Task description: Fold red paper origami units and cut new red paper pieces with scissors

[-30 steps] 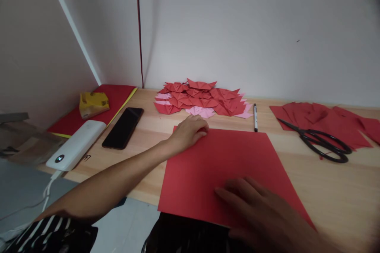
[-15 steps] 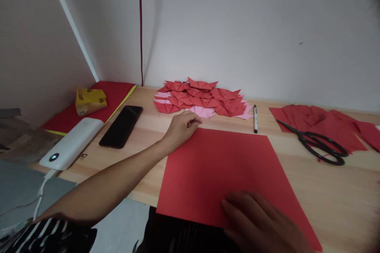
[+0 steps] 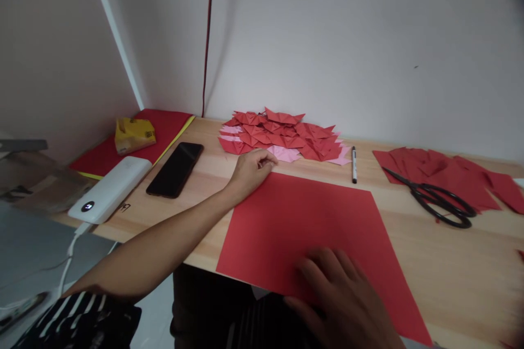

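Observation:
A large sheet of red paper lies flat on the wooden table, its near edge reaching the table's front edge. My left hand is at the sheet's far left corner, with fingers curled and closed on it. Over the near part of the sheet is my right hand, palm down, fingers extended and slightly blurred. The thumb stands apart near the front edge; nothing shows in this hand.
Folded red and pink paper pieces are piled by the wall, beside a marker pen. Black scissors rest against red paper pieces. Leftward are a phone, a power bank and a yellow packet.
My right hand has shifted slightly left and up over the sheet, its thumb now spread. The left hand stays at the corner. The whole view has shifted a little.

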`<state>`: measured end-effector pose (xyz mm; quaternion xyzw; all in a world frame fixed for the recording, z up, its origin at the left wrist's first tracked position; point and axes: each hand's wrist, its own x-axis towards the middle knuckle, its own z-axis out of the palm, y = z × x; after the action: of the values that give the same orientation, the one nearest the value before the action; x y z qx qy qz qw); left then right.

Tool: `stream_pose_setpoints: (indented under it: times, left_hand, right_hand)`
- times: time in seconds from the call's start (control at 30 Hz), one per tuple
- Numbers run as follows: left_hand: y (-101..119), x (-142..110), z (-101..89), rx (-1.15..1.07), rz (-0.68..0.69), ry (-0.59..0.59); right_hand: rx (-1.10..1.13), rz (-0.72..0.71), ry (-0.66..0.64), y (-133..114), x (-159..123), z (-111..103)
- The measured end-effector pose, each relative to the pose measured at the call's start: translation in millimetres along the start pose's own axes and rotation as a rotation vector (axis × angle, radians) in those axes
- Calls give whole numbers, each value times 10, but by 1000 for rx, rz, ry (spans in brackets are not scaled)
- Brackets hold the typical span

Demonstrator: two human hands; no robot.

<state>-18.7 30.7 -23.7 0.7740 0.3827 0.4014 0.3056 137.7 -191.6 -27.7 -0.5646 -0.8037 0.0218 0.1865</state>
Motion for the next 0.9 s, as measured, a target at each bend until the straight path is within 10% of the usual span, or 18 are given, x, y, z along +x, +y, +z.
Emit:
stream_pose_setpoints:
  times: [0.33,0.9]
  left_hand:
    - [-33,6,-13,-16,-9,29]
    - [-65,25,-26,-22,-31,24]
  right_hand:
    - [120,-104,-59,136,6,-119]
    - [410,311,-300,381,46,-322]
